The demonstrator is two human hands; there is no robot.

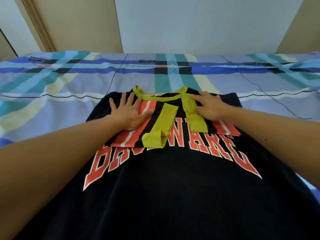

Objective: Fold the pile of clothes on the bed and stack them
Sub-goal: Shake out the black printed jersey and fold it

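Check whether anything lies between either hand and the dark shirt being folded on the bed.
Nothing visible does. The left hand and the right hand both rest directly on the shirt, on its folded-in upper part near the yellow-green collar.

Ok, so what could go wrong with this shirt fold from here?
1. The middle yellow cuff lies slanted, unlike the straight cuff by your right hand, so the fold may end up lopsided.
2. The collar curls up beyond your left hand; folding the shirt now could crease it.
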